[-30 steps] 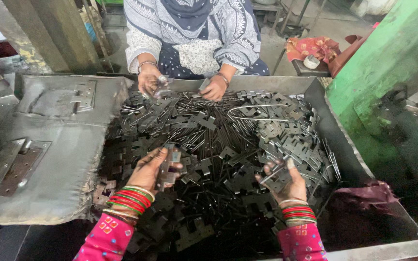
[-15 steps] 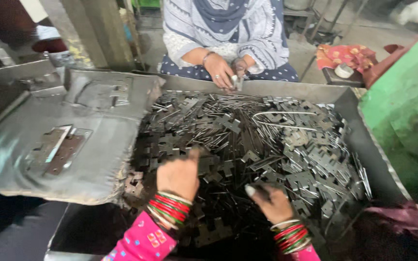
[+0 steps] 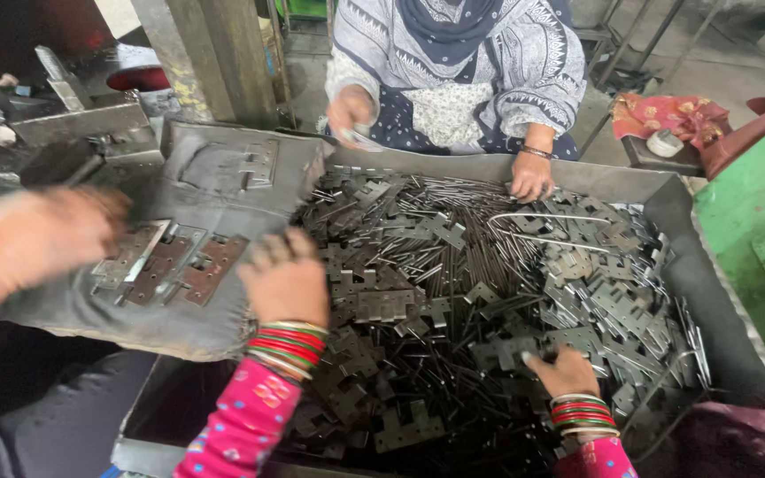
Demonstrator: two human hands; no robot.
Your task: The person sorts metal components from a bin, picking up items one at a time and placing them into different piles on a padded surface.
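The left hand (image 3: 287,279) lay knuckles up at the left edge of the metal tray (image 3: 666,199), its fingers curled; whether it gripped anything could not be told. Three assembled hinges (image 3: 170,265) lay just left of it on grey cloth (image 3: 73,310). The right hand (image 3: 567,372) pressed into the heap of loose hinge plates (image 3: 453,292), fingers bent; its grasp could not be told. The two hands were well apart, with plates between them. Beyond them, a co-worker's hand (image 3: 531,177) rested on the tray's far rim.

Pink dotted sleeves (image 3: 245,425), red-green bangles (image 3: 287,345), dark grey metal pieces (image 3: 489,292) — green wall (image 3: 754,221)
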